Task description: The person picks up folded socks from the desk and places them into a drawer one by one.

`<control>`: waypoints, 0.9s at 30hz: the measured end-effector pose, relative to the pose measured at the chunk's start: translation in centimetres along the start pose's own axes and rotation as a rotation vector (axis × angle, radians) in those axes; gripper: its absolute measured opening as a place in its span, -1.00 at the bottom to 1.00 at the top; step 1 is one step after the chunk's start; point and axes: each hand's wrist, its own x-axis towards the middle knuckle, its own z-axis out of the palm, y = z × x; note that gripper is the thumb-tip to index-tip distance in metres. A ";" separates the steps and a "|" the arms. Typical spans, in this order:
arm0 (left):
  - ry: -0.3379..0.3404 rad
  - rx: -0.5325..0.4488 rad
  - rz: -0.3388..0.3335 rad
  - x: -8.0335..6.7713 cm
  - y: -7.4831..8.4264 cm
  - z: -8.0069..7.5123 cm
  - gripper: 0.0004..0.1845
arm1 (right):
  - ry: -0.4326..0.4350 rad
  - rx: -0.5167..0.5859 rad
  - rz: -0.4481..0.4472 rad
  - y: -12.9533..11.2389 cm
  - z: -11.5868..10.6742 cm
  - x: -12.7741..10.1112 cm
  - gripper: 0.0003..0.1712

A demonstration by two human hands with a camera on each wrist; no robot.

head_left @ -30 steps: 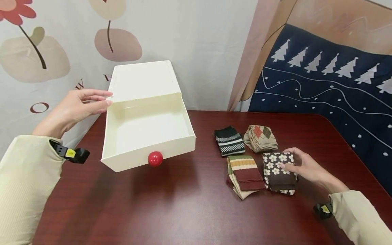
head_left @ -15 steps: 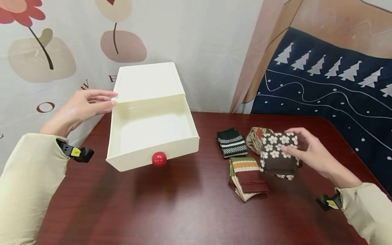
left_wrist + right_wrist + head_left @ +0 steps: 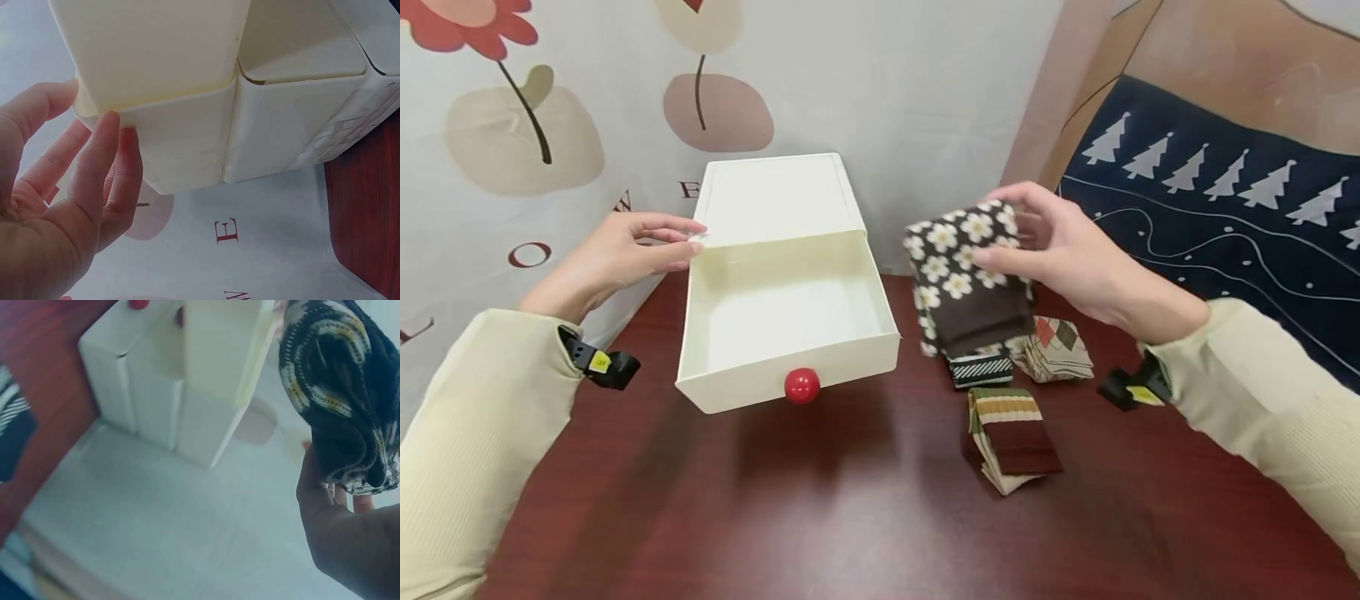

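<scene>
My right hand [image 3: 1060,254] grips a folded brown sock with white flowers [image 3: 962,275], held in the air just right of the open cream drawer [image 3: 790,312] with its red knob [image 3: 802,385]. In the right wrist view the same flower sock [image 3: 340,394] hangs from my right hand [image 3: 350,531], with the drawer box [image 3: 181,381] beyond. My left hand [image 3: 625,254] rests with straight fingers on the left side of the cream drawer case [image 3: 775,196]; the left wrist view shows its fingertips [image 3: 115,140] touching the case's corner [image 3: 181,144].
Three folded sock pairs lie on the dark red table [image 3: 850,517]: a black striped pair [image 3: 979,368], an argyle pair [image 3: 1058,348] and a maroon, yellow and green pair [image 3: 1011,435]. A flower-print cloth [image 3: 512,125] hangs behind; a navy tree-print cloth [image 3: 1225,208] covers the right.
My right hand has lifted the flower sock off the table and carried it up and left toward the drawer. The left hand stays on the case.
</scene>
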 end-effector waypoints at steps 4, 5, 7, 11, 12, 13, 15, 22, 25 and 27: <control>-0.004 0.005 0.009 0.2 0.2 -0.1 -0.49 | -0.049 0.036 0.006 -2.7 2.2 2.8 -0.49; -0.004 0.009 0.008 0.3 0.2 -0.1 -0.49 | -0.062 0.046 0.004 -3.2 2.8 3.5 -0.49; -0.007 0.013 -0.003 0.3 0.2 -0.1 -0.48 | -0.088 0.055 0.008 -4.2 4.1 4.9 -0.49; -0.010 0.013 -0.009 0.2 0.1 0.0 -0.48 | -0.158 0.056 0.017 -5.4 6.7 7.4 -0.47; -0.011 0.013 -0.010 0.2 0.1 0.0 -0.47 | -0.179 0.047 0.020 -5.6 7.3 7.9 -0.47; -0.013 0.013 -0.007 0.2 0.1 0.1 -0.48 | -0.198 0.036 0.024 -5.7 7.9 8.2 -0.47; -0.014 0.009 0.004 0.2 0.2 0.1 -0.47 | -0.226 0.013 0.036 -5.8 9.1 8.9 -0.47; 0.011 0.019 0.006 -0.2 0.2 -0.1 -0.49 | -0.308 -0.147 0.068 -5.4 13.0 10.5 -0.43; 0.011 0.021 0.010 -0.4 0.0 -0.1 -0.51 | -0.354 -0.116 0.107 -5.3 14.2 11.1 -0.47; 0.018 0.033 0.010 -0.5 0.1 0.0 -0.51 | -0.382 -0.101 0.146 -5.2 14.9 11.3 -0.50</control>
